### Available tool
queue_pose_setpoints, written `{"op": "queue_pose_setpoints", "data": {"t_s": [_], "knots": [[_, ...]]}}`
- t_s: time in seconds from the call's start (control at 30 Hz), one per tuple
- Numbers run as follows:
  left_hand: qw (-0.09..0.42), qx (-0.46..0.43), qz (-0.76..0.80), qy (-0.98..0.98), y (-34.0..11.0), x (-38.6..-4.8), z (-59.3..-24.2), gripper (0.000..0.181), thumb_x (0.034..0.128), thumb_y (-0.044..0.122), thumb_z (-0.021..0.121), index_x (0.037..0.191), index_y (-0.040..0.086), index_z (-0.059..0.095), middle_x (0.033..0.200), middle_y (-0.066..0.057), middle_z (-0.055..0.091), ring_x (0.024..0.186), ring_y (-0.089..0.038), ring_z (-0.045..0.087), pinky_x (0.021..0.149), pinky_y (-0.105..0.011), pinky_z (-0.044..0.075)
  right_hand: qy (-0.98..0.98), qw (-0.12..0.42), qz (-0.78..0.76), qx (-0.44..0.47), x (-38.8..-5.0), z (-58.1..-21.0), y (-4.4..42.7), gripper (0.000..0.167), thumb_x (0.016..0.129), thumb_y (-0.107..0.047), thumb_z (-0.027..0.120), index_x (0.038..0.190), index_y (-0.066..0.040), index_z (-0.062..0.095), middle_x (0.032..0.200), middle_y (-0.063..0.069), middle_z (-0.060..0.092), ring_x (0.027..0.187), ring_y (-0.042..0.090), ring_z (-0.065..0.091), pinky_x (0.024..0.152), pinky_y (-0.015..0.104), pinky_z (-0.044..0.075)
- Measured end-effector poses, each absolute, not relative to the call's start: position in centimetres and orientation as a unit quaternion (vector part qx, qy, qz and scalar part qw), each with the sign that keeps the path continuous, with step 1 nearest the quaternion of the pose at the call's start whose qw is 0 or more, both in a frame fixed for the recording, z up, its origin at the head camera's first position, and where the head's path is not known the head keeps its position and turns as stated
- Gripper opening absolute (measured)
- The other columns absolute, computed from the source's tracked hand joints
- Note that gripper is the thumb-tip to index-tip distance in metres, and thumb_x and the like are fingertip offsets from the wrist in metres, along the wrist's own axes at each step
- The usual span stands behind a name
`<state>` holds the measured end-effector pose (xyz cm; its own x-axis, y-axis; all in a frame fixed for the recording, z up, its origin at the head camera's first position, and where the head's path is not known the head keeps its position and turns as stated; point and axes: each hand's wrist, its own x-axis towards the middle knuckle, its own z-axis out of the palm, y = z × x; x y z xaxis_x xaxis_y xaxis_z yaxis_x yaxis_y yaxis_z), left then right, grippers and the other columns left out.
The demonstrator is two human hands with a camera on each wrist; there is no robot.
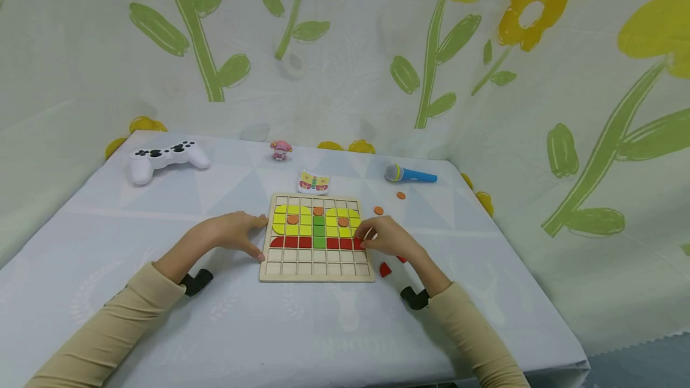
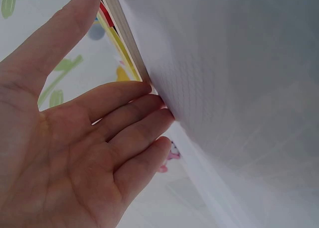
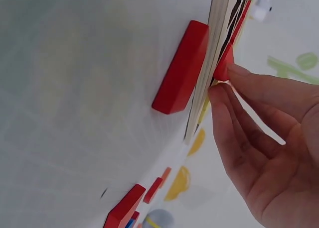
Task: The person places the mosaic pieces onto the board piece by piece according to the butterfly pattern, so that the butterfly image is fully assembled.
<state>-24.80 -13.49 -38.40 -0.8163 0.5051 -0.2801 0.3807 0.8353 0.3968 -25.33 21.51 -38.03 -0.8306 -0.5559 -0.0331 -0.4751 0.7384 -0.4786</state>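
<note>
A wooden grid board (image 1: 317, 269) lies on the table, with yellow, green, red and orange pieces set in its squares. My left hand (image 1: 232, 233) spreads thumb and fingers along its left edge; in the left wrist view the fingertips (image 2: 158, 99) touch that edge. At the right end of the red row, my right hand (image 1: 389, 236) pinches a red piece (image 3: 225, 64) between thumb and fingers, at the board's surface. A loose red quarter-round piece (image 1: 385, 269) lies just off the board's right side, with another red piece (image 1: 401, 259) partly behind the right wrist.
Behind the board stands a small butterfly pattern card (image 1: 314, 182). Loose orange discs (image 1: 379, 211) lie to the right. Farther back are a white game controller (image 1: 167, 160), a pink figurine (image 1: 280, 150) and a blue toy microphone (image 1: 412, 175). A flowered cloth hangs behind the table.
</note>
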Motion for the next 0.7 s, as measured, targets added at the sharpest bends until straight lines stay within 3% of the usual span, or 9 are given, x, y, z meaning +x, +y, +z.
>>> {"op": "queue_pose_setpoints", "data": {"t_s": [0.37,0.7], "knots": [[0.188,0.245,0.163,0.937,-13.5,-24.9,-38.4,0.094,0.0735,0.046,0.081,0.143,-0.004,0.041,0.147,-0.024,0.039,0.134,-0.045,0.034,0.105,-0.058,0.033,0.921,0.091,-0.251,-0.283,-25.0,-38.1,21.9,0.019,0.087,0.001,0.068,0.105,-0.004,0.071,0.095,0.004,0.070,0.081,0.013,0.064,0.075,0.023,0.054],[0.191,0.244,0.164,0.937,-13.6,-24.9,-38.4,0.095,0.0737,0.047,0.080,0.143,-0.004,0.041,0.147,-0.023,0.039,0.134,-0.045,0.034,0.104,-0.058,0.033,0.929,0.085,-0.239,-0.270,-23.2,-37.7,23.8,0.016,0.085,-0.006,0.074,0.101,-0.007,0.071,0.084,-0.004,0.066,0.077,0.013,0.061,0.066,0.023,0.053]]}}
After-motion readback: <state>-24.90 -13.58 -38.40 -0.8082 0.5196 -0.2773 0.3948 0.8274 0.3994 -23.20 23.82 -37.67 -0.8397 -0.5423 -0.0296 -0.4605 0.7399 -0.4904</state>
